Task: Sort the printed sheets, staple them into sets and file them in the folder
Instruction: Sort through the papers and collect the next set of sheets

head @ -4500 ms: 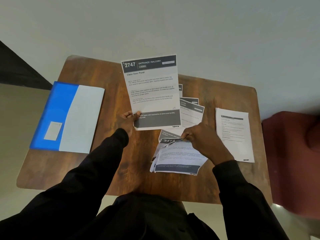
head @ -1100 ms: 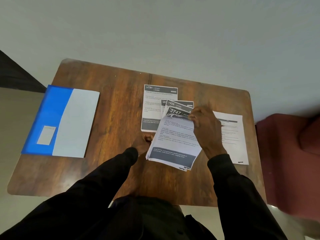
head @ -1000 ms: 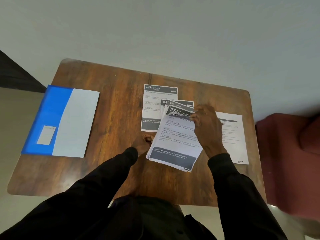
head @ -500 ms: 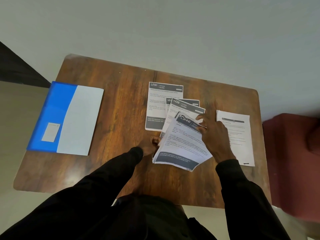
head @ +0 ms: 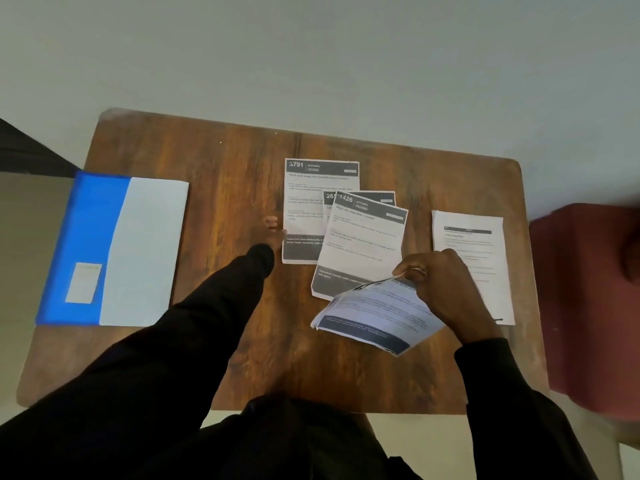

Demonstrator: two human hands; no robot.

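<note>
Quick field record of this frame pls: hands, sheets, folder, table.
table: brown wooden table
folder: blue-and-white folder, flat at the table's left edge
laid out: printed sheet headed 3791 KITCHEN; printed sheet headed 1426 KITCHEN overlapping it and a mostly hidden sheet starting 26
apart: pale text sheet, at right
right hand: pinches a curled bundle of printed sheets, top edge raised
left hand: at the 3791 sheet's left edge; finger pose unclear

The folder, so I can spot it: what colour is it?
Blue and white folder, seen clearly in the head view.
</note>
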